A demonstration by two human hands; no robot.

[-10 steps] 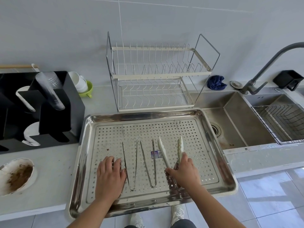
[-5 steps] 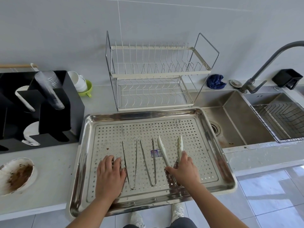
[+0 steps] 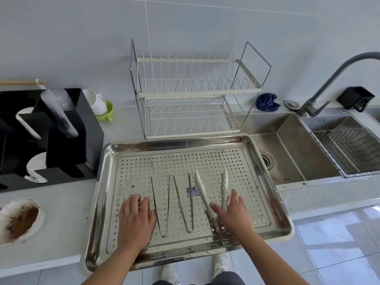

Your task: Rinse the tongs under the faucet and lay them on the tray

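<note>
**Tongs down on the draining tray, faucet idle**

You stand at a grey counter (image 3: 61, 223) with the sink (image 3: 298, 153) to your right. A perforated steel tray (image 3: 176, 144) sits squarely before you, its near edge overhanging the counter, which is likely why one hand stays on it. Behind it stands an empty dish rack (image 3: 193, 93). The faucet (image 3: 308, 106) is well apart from the tray, and no water shows.

Your left hand (image 3: 135, 221) lies flat on the tray floor, palm down with the fingers straight and close together, just beside the outer of two thin metal tongs (image 3: 181, 202). It looks like a steadying press.

Your right hand (image 3: 234, 214) rests over the hinge end of the white-tipped tongs (image 3: 202, 187). The thumb stretches across one arm and the fingers run fairly straight beside the other, laid on rather than wrapped round. You cannot tell whether it squeezes.

These tongs lie on the tray's right side with arms splayed and tips pointing away from you, in a row with the thin pairs. That layout probably lets them drain through the holes.

Against the frames from the past second, little differs. Both hands keep their places, the white-tipped tongs sit in the same spot, perhaps a shade wider, and your view has only drifted slightly. That reads as the laying-down step at its end.
</note>
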